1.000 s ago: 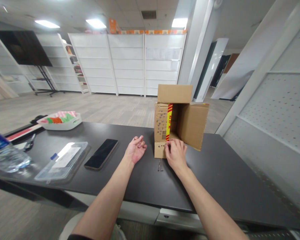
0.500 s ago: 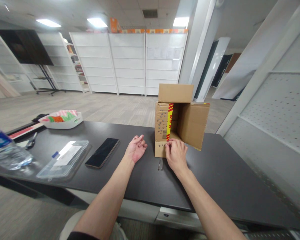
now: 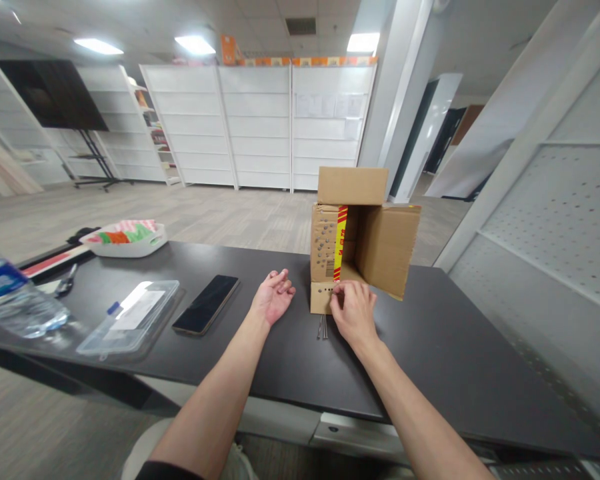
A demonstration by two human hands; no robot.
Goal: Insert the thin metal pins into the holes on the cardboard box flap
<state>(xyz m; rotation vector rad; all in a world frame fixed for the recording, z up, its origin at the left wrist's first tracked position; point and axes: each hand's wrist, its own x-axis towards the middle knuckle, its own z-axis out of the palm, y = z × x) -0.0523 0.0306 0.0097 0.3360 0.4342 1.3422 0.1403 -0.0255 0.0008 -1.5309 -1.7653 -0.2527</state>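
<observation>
A cardboard box (image 3: 389, 250) stands open on the right half of the dark table (image 3: 455, 347), its right flap swung wide and its top flap raised; its left flap (image 3: 323, 243) bears small grey dots and, along the inner edge, red-and-yellow tape (image 3: 340, 243); at the far left, a white basket (image 3: 135, 250) holds colourful wrapped pieces (image 3: 123, 235); nearer, a clear plastic case (image 3: 100, 341) shows a white paper (image 3: 139, 309) in it or on it, I cannot tell which; the right hand (image 3: 354, 309), back upward, has its fingertips bunched at the box's holed lower flap (image 3: 320, 305), its grip nearly closed, though I cannot tell whether it pinches anything; thin metal screws or nails (image 3: 323, 327) lie just left of it, on the near side of the box; the left hand (image 3: 273, 298) is palm up between phone (image 3: 207, 305) and box, its grip loosely curled around nothing.
</observation>
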